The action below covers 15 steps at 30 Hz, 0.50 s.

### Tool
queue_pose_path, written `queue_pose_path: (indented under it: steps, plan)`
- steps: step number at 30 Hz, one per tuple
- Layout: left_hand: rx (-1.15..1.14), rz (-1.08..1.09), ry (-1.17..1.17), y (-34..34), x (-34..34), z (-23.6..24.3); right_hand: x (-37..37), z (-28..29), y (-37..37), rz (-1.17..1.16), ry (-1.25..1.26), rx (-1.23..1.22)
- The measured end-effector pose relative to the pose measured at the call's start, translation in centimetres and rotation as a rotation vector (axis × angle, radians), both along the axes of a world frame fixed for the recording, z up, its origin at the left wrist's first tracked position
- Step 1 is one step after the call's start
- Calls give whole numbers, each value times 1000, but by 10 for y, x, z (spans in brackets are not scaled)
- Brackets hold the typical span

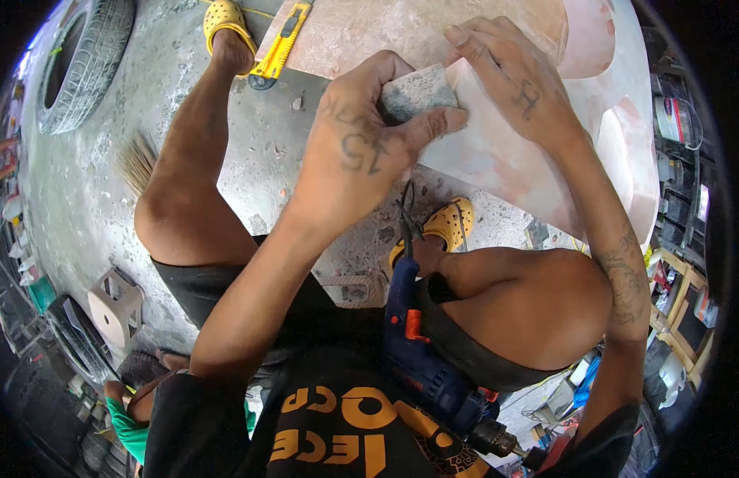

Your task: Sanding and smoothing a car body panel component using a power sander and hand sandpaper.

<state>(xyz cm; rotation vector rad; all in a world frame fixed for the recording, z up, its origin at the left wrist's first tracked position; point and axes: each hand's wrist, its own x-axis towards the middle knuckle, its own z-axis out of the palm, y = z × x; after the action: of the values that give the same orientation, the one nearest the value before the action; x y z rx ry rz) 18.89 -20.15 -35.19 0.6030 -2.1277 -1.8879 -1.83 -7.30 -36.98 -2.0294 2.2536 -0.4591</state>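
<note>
My left hand (357, 151) grips a dusty grey-white block (419, 94), which looks like a sanding block, with the thumb along its near side. It is held over the near edge of a large, smooth panel (497, 163) with white and pinkish patches. On that panel, right of the block, lies my right hand (517, 80), fingers stretched out and holding nothing. A blue power drill (425, 350) with a red switch rests on my lap, its chuck toward the lower right.
A yellow utility knife (282, 44) lies at the panel's left edge. On the floor are a tyre (86, 64), a brush or broom head (137, 163) and a pale plastic stool (116, 304). A white bucket (671, 119) stands at right. Another person's green sleeve (129, 430) shows lower left.
</note>
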Motion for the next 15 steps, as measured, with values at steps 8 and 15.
queue_pose_path:
  steps: [8,15]
  plan:
    - [79,22,-40,3,-1,-2,8,11,-6,-146,-77,54]
    - [95,52,-13,3,8,-12,8,-1,-3,-61,-54,10]
